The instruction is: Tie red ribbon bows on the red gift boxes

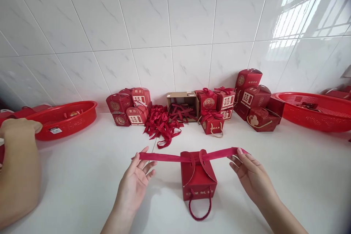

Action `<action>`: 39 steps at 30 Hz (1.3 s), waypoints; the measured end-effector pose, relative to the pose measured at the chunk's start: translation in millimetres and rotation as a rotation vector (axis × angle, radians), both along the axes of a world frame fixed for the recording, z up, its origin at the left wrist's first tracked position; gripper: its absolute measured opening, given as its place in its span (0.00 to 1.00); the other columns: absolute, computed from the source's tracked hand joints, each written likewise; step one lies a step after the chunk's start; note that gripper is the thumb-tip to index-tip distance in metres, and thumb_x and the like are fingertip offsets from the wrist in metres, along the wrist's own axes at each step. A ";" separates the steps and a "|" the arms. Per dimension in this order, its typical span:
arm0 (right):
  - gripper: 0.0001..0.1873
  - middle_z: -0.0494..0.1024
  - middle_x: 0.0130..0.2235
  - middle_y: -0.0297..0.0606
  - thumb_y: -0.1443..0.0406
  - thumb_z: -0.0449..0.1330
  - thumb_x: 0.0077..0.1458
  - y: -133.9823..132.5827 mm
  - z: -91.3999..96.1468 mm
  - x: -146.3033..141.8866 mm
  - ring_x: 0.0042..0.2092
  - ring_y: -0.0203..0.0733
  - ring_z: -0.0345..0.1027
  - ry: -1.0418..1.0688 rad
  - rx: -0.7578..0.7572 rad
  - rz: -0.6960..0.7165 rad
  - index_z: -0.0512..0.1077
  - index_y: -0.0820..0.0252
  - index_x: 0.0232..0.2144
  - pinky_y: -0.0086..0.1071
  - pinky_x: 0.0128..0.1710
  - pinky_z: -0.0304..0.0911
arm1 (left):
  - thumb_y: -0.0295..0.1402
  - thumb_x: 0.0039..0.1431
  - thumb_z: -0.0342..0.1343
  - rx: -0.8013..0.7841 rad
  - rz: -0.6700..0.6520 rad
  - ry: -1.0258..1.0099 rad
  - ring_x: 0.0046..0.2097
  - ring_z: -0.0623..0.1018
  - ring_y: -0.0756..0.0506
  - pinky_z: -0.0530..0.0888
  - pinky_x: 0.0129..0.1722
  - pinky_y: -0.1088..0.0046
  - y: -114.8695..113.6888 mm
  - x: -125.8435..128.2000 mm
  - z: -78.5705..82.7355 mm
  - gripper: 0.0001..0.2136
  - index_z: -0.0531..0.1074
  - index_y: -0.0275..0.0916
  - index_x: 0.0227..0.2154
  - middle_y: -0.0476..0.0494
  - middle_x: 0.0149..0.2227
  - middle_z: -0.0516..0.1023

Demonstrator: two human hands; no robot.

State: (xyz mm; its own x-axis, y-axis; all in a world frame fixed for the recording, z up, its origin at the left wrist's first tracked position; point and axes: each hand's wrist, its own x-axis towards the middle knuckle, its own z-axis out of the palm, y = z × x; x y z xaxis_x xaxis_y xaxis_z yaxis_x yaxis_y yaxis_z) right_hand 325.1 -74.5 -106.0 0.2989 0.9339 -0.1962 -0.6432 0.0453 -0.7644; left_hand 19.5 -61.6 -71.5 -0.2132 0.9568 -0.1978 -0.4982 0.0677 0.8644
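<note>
A small red gift box (198, 179) with a cord handle stands on the white counter in front of me. A red ribbon (164, 157) runs through its top flaps and stretches out to both sides. My left hand (137, 182) pinches the ribbon's left end between thumb and forefinger, other fingers spread. My right hand (251, 175) pinches the right end the same way. The ribbon is taut between them.
Finished red boxes (131, 111) and more (252, 98) are stacked by the tiled wall, around a cardboard box (182, 98) and a ribbon pile (161, 122). Red baskets (64, 119) (315, 111) stand left and right. Another person's arm (16, 168) rests at the left edge.
</note>
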 end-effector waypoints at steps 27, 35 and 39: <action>0.08 0.76 0.32 0.36 0.61 0.65 0.51 21.2 142.6 -39.9 0.33 0.37 0.71 -0.805 0.720 -0.076 0.72 0.58 0.31 0.30 0.32 0.68 | 0.43 0.60 0.55 0.634 -0.305 0.704 0.43 0.77 0.45 0.73 0.41 0.71 15.5 68.4 128.0 0.14 0.79 0.39 0.35 0.43 0.41 0.80; 0.11 0.71 0.27 0.32 0.57 0.65 0.50 25.9 148.3 -36.9 0.29 0.34 0.65 -0.647 0.630 0.041 0.72 0.58 0.28 0.27 0.25 0.61 | 0.42 0.58 0.57 0.593 -0.346 0.629 0.45 0.76 0.43 0.74 0.40 0.70 14.5 67.7 121.8 0.16 0.77 0.41 0.45 0.42 0.40 0.80; 0.10 0.71 0.28 0.31 0.57 0.65 0.51 28.0 150.5 -37.3 0.30 0.35 0.66 -0.642 0.645 0.063 0.71 0.57 0.29 0.27 0.27 0.63 | 0.41 0.59 0.56 0.609 -0.354 0.558 0.43 0.76 0.45 0.73 0.40 0.71 16.1 66.0 120.1 0.15 0.76 0.40 0.45 0.43 0.37 0.79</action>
